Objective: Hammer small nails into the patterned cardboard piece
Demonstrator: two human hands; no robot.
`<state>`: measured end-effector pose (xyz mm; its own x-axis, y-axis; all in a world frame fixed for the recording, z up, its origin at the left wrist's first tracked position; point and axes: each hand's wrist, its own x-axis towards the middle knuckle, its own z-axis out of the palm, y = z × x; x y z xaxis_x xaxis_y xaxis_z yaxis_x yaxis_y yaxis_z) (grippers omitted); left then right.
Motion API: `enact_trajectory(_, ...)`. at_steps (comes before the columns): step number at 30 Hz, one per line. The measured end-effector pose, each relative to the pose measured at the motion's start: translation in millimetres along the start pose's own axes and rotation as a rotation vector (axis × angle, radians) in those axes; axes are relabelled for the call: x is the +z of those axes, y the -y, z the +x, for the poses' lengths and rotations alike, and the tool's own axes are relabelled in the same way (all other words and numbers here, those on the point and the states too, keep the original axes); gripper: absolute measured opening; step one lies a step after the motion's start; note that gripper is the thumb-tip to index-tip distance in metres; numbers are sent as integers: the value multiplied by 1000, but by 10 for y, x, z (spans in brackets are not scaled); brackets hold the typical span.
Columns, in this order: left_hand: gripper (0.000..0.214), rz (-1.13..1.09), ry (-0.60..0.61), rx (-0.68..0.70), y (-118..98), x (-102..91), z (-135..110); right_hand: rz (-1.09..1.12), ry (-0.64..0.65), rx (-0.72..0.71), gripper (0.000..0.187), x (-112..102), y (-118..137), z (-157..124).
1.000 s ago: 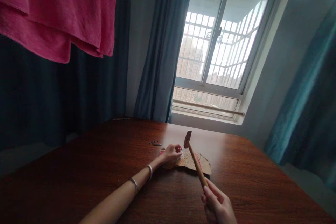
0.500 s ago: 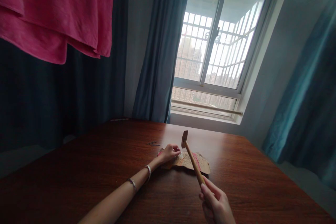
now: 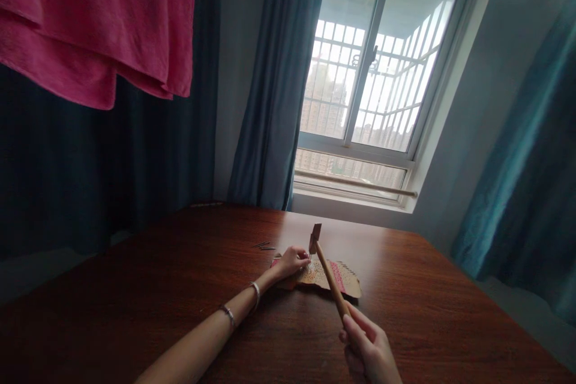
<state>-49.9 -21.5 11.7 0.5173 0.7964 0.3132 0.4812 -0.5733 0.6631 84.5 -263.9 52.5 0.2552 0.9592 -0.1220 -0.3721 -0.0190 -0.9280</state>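
My right hand [image 3: 369, 351] is wrapped round the wooden handle of a small hammer [image 3: 327, 273], whose dark head [image 3: 315, 237] hangs just above my left fingertips. My left hand [image 3: 292, 262] rests on a torn piece of brown cardboard with a pink patch [image 3: 335, 276], its fingers pinched together at the spot under the hammer head. What they pinch is too small to make out. Two bracelets sit on my left forearm. The cardboard lies flat on a dark red-brown wooden table [image 3: 157, 300].
A few loose nails [image 3: 264, 246] lie on the table left of the cardboard. A pink cloth [image 3: 99, 18] hangs at the upper left. Blue curtains [image 3: 279, 84] flank a barred window [image 3: 373, 84] beyond the table's far edge.
The hammer head has dropped slightly and moved left, closer to my left fingertips. My right hand has shifted a little left. The left hand has stayed on the cardboard.
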Motion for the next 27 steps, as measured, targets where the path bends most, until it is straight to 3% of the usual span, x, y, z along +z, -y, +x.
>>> enact_trajectory(23,25,-9,27,-10,-48,-40,-29,12,-11,12,72,5,11,-33)
enact_trajectory(27,26,-5,38,-9,-62,-49,-42,-49,-133,-88,72,-154,-24,3)
